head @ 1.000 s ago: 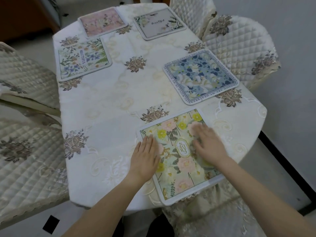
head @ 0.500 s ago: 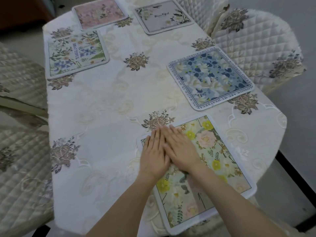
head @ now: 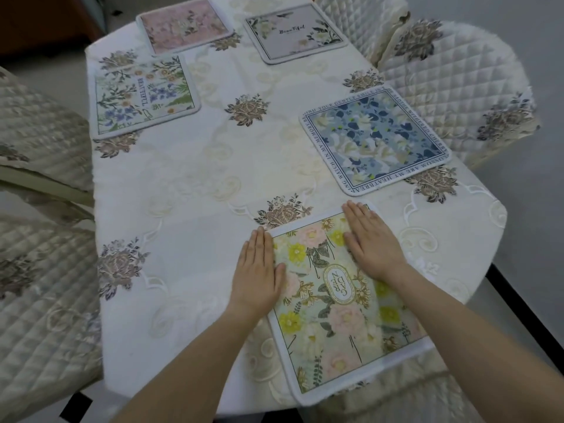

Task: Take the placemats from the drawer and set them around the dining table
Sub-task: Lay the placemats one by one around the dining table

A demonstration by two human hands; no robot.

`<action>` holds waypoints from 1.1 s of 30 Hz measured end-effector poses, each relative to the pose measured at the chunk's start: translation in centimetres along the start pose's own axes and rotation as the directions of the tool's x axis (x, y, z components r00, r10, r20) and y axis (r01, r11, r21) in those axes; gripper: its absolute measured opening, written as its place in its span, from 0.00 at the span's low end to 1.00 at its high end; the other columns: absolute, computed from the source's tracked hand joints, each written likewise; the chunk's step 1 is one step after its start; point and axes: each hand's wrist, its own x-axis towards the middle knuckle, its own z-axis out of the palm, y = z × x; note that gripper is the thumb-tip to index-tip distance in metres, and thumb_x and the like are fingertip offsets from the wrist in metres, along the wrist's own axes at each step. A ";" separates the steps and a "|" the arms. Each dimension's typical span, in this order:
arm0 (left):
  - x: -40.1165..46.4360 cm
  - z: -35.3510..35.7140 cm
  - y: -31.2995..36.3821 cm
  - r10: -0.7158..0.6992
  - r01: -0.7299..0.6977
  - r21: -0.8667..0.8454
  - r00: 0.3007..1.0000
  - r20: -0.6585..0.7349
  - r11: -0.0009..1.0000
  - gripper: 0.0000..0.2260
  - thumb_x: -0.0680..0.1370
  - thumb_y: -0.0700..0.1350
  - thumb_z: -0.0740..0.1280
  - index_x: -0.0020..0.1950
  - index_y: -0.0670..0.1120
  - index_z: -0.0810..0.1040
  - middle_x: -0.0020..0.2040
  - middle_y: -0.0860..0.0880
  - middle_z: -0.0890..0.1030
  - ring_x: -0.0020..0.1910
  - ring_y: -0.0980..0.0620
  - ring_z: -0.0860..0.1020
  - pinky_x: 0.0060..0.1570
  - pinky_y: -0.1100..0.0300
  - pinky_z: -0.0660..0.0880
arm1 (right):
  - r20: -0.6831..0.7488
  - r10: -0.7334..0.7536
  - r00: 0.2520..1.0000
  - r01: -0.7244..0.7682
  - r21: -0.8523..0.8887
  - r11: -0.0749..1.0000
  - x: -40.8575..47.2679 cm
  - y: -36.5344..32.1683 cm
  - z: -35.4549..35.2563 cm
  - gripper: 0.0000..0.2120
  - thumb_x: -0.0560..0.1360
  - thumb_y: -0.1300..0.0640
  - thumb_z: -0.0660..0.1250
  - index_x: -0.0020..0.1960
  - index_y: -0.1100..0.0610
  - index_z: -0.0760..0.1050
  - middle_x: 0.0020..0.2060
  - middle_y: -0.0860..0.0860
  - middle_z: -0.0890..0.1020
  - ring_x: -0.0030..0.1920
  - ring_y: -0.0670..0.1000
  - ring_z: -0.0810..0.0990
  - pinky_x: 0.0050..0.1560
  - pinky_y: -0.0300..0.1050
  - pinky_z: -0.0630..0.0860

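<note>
Your left hand [head: 258, 271] and right hand [head: 374, 241] both lie flat, fingers straight, pressing the yellow-flowered placemat [head: 341, 303] at the near end of the dining table [head: 189, 209] (nothing gripped). Its near edge overhangs the table, so I'd guess pushing unevenly could slide it off.

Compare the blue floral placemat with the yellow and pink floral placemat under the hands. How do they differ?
The blue floral placemat has dark blue and white flowers inside a border of printed text; the yellow and pink floral placemat has an oval label in its middle. The blue one lies untouched and wholly on the table; the yellow one overhangs the near edge, with the left hand and right hand flat on it. Both are squarish with rounded corners.
</note>
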 end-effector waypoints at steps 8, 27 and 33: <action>-6.1 -1.5 5.7 0.210 -0.213 0.034 0.975 0.069 0.976 0.29 0.81 0.55 0.36 0.76 0.37 0.49 0.76 0.38 0.49 0.76 0.39 0.49 0.74 0.43 0.52 | -0.081 -0.011 0.997 0.026 0.183 0.983 -6.5 -7.9 -1.6 0.26 0.82 0.49 0.42 0.79 0.56 0.48 0.77 0.48 0.52 0.77 0.47 0.48 0.75 0.41 0.42; -12.4 1.0 5.0 0.186 -0.182 -0.055 0.979 0.085 0.982 0.29 0.82 0.55 0.47 0.78 0.40 0.47 0.79 0.43 0.48 0.78 0.48 0.47 0.74 0.52 0.48 | 0.034 -0.001 0.999 0.001 -0.003 1.000 -14.6 0.6 1.2 0.29 0.82 0.42 0.43 0.79 0.52 0.44 0.78 0.46 0.47 0.77 0.43 0.42 0.76 0.45 0.42; -13.6 -0.7 2.1 0.212 -0.226 0.052 0.957 0.200 0.973 0.29 0.81 0.57 0.48 0.77 0.40 0.56 0.77 0.43 0.56 0.77 0.48 0.54 0.71 0.48 0.54 | 0.070 0.026 0.997 -0.026 0.005 1.000 -14.7 0.5 0.6 0.30 0.80 0.40 0.40 0.79 0.51 0.44 0.78 0.45 0.47 0.77 0.43 0.42 0.76 0.46 0.44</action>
